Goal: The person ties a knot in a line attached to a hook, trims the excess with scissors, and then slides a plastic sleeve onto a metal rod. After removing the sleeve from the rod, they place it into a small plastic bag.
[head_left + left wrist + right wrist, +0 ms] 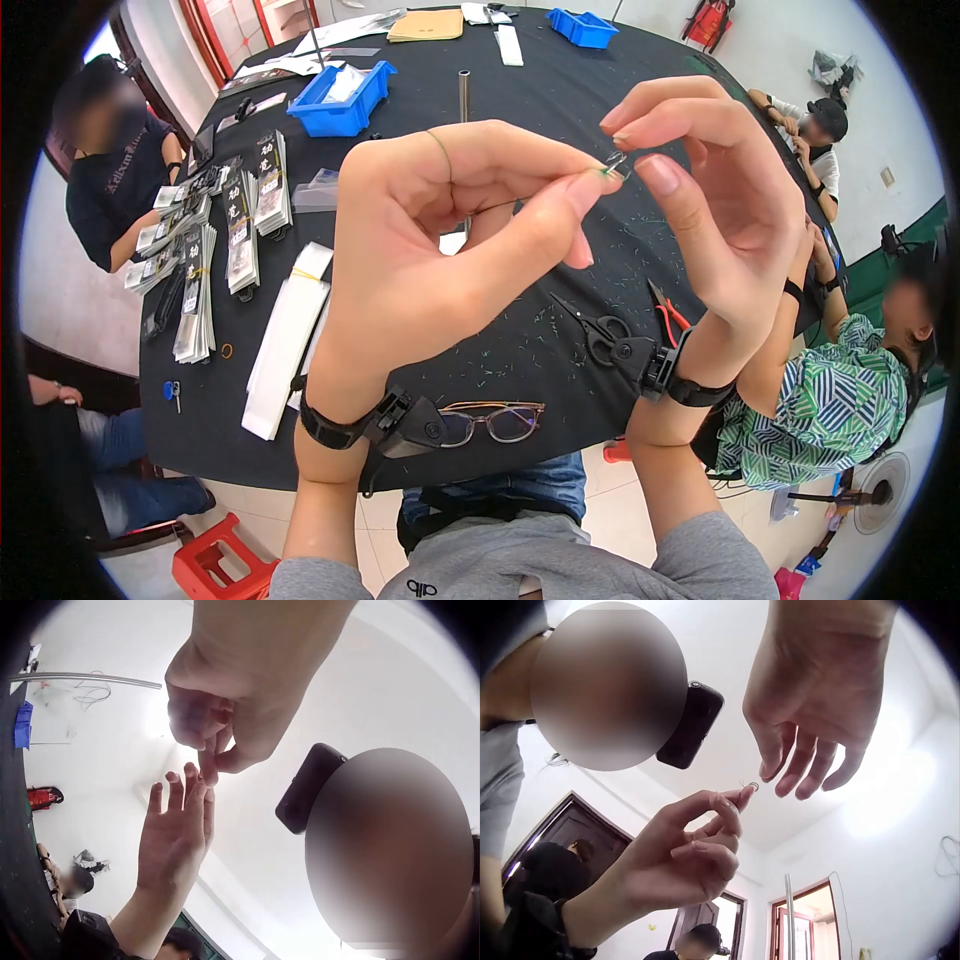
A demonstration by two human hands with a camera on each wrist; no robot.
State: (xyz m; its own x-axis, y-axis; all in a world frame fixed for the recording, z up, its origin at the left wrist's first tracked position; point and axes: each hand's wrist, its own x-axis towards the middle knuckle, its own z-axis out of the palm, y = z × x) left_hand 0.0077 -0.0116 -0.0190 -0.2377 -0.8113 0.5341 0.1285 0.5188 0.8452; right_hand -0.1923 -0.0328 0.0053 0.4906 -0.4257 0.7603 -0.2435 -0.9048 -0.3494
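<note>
My left hand (450,250) is raised over the table and pinches a small shiny wire piece (616,163) between thumb and index fingertip. Green thread (443,150) circles the left index finger and shows again at the pinch. Whether the wire piece is a hook or a ring, I cannot tell. Facing it from the right is my right hand (725,190), its fingers loosely curved and nothing held, the thumb apart from the fingertips. From the right wrist view, the wire piece (754,786) sticks out as small loops past the left fingertips, just below the right hand (817,697).
On the black-covered table (400,440) lie black scissors (605,340), red-handled pliers (670,318), glasses (495,422) and green thread scraps. At the left are white strips (285,350) and printed packets (270,185). A blue bin (340,115) and upright metal rod (464,95) stand behind.
</note>
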